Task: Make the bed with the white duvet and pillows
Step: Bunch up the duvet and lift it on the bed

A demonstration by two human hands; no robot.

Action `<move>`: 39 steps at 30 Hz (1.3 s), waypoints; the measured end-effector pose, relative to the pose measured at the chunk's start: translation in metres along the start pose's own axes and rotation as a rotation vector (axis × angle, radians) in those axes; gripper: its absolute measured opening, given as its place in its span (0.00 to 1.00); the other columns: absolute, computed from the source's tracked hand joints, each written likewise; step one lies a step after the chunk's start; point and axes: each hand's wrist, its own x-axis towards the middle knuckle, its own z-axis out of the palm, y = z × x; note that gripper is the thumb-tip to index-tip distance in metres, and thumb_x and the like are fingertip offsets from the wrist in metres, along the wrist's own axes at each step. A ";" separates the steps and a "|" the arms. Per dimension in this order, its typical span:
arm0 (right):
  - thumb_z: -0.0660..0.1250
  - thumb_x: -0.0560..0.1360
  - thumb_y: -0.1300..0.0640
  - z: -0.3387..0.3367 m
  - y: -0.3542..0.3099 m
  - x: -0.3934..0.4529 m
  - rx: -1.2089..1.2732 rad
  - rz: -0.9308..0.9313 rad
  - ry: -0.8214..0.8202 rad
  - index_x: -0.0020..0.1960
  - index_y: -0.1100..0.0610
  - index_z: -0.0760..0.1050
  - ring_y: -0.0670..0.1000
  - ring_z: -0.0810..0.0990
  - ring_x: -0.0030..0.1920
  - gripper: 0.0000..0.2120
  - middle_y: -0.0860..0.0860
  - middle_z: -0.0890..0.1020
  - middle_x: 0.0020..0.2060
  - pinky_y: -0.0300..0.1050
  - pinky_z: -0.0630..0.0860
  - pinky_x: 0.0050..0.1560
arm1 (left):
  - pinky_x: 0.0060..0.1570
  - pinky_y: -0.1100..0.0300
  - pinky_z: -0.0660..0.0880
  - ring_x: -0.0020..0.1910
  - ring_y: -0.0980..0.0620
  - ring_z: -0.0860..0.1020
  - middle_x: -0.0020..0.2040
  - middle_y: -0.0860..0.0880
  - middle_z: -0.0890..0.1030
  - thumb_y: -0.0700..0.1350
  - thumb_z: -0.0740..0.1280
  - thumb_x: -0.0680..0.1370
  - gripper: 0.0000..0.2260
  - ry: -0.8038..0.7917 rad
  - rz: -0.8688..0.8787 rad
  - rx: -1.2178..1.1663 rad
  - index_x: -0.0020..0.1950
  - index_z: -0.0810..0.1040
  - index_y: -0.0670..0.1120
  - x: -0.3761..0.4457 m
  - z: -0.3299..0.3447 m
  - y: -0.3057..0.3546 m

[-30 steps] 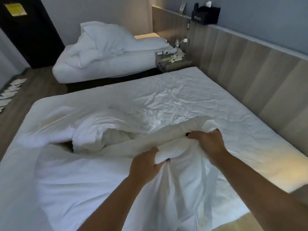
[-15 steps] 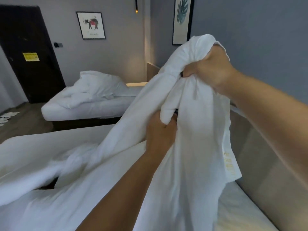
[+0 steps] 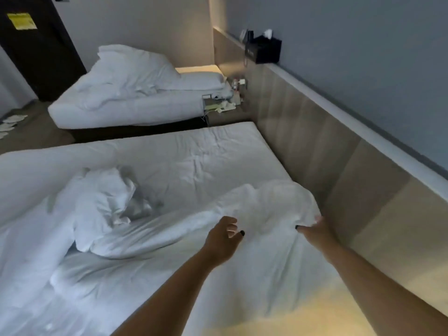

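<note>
The white duvet (image 3: 150,234) lies crumpled across the near bed (image 3: 194,151), bunched into a heap at the left and stretched toward the head end. My right hand (image 3: 314,230) grips the duvet's blurred corner close to the wooden headboard (image 3: 315,141). My left hand (image 3: 224,236) hovers just above the duvet with fingers loosely apart, holding nothing. No pillow is visible on the near bed; a white pillow (image 3: 194,81) lies on the far bed.
A second unmade bed (image 3: 126,110) stands beyond a narrow gap. A cluttered nightstand (image 3: 223,110) sits between the beds at the headboard. A black tissue box (image 3: 264,48) rests on the ledge. A dark door (image 3: 36,49) and floor papers (image 3: 9,122) lie far left.
The duvet end was lifted high in both hands, then flung down toward the headboard. My left hand has let go; my right hand still holds the corner.
</note>
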 end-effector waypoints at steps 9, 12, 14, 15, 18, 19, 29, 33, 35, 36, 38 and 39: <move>0.68 0.76 0.55 0.129 0.004 -0.038 -0.341 -0.231 -0.425 0.68 0.58 0.71 0.56 0.75 0.63 0.22 0.55 0.75 0.65 0.42 0.68 0.52 | 0.42 0.71 0.73 0.49 0.57 0.80 0.54 0.51 0.79 0.44 0.68 0.79 0.14 0.216 -0.297 0.047 0.64 0.72 0.47 -0.091 -0.091 -0.126; 0.68 0.76 0.55 0.180 -0.013 -0.071 -0.363 -0.303 -0.535 0.67 0.57 0.71 0.53 0.75 0.61 0.20 0.54 0.75 0.64 0.41 0.69 0.53 | 0.38 0.71 0.73 0.46 0.62 0.80 0.54 0.48 0.81 0.42 0.69 0.78 0.13 0.356 -0.405 0.026 0.61 0.72 0.49 -0.134 -0.133 -0.165; 0.67 0.76 0.55 0.215 -0.027 -0.095 -0.384 -0.353 -0.598 0.67 0.56 0.71 0.52 0.75 0.60 0.20 0.52 0.75 0.63 0.40 0.68 0.52 | 0.38 0.70 0.73 0.44 0.64 0.78 0.54 0.47 0.81 0.40 0.69 0.78 0.14 0.441 -0.479 0.013 0.60 0.70 0.49 -0.158 -0.160 -0.193; 0.67 0.76 0.55 0.232 -0.035 -0.106 -0.395 -0.372 -0.630 0.67 0.56 0.71 0.51 0.75 0.60 0.19 0.52 0.75 0.63 0.39 0.67 0.52 | 0.38 0.70 0.72 0.44 0.63 0.78 0.55 0.47 0.81 0.40 0.70 0.78 0.15 0.483 -0.513 -0.001 0.61 0.70 0.48 -0.168 -0.174 -0.208; 0.67 0.77 0.55 0.288 -0.058 -0.139 -0.423 -0.393 -0.710 0.65 0.54 0.72 0.49 0.74 0.58 0.17 0.50 0.75 0.61 0.38 0.67 0.52 | 0.43 0.62 0.72 0.44 0.54 0.79 0.58 0.46 0.79 0.41 0.70 0.77 0.21 0.589 -0.607 -0.075 0.67 0.68 0.44 -0.189 -0.217 -0.251; 0.67 0.77 0.55 0.309 -0.066 -0.149 -0.422 -0.391 -0.728 0.64 0.53 0.73 0.48 0.74 0.57 0.16 0.49 0.76 0.61 0.38 0.67 0.52 | 0.45 0.60 0.71 0.45 0.52 0.79 0.60 0.45 0.78 0.40 0.71 0.77 0.23 0.615 -0.638 -0.111 0.69 0.66 0.42 -0.193 -0.233 -0.267; 0.71 0.73 0.59 0.550 -0.123 -0.263 -0.288 -0.089 -0.647 0.53 0.53 0.79 0.50 0.81 0.50 0.10 0.49 0.82 0.52 0.48 0.78 0.55 | 0.72 0.49 0.62 0.73 0.39 0.64 0.75 0.38 0.62 0.46 0.75 0.74 0.39 0.567 -0.801 -0.167 0.76 0.56 0.39 -0.171 -0.439 -0.457; 0.72 0.72 0.58 0.614 -0.133 -0.303 -0.238 -0.028 -0.639 0.50 0.49 0.79 0.48 0.81 0.50 0.08 0.44 0.82 0.51 0.49 0.78 0.58 | 0.73 0.49 0.61 0.74 0.40 0.62 0.75 0.40 0.63 0.53 0.76 0.71 0.46 0.450 -0.835 -0.124 0.78 0.53 0.38 -0.142 -0.490 -0.504; 0.72 0.72 0.57 0.629 -0.137 -0.312 -0.232 -0.020 -0.609 0.50 0.48 0.79 0.47 0.81 0.51 0.08 0.42 0.81 0.50 0.49 0.77 0.60 | 0.71 0.50 0.64 0.73 0.41 0.65 0.75 0.41 0.64 0.55 0.77 0.71 0.48 0.362 -0.847 -0.291 0.79 0.51 0.39 -0.127 -0.501 -0.518; 0.72 0.72 0.57 0.633 -0.139 -0.314 -0.232 -0.015 -0.589 0.50 0.48 0.79 0.45 0.81 0.51 0.08 0.42 0.82 0.50 0.49 0.77 0.60 | 0.70 0.51 0.65 0.71 0.41 0.67 0.74 0.42 0.66 0.56 0.77 0.70 0.48 0.317 -0.855 -0.375 0.78 0.52 0.39 -0.120 -0.502 -0.522; 0.71 0.72 0.59 0.635 -0.143 -0.312 -0.219 0.003 -0.531 0.50 0.49 0.80 0.46 0.81 0.51 0.09 0.43 0.83 0.48 0.51 0.77 0.60 | 0.65 0.52 0.71 0.65 0.43 0.73 0.67 0.43 0.73 0.61 0.78 0.65 0.48 0.246 -0.825 -0.419 0.75 0.62 0.39 -0.108 -0.499 -0.526; 0.71 0.72 0.60 0.634 -0.145 -0.311 -0.201 0.021 -0.498 0.49 0.50 0.80 0.47 0.82 0.50 0.09 0.45 0.83 0.48 0.53 0.77 0.59 | 0.61 0.53 0.73 0.60 0.44 0.76 0.62 0.44 0.77 0.62 0.77 0.64 0.45 0.226 -0.798 -0.405 0.72 0.67 0.39 -0.103 -0.495 -0.527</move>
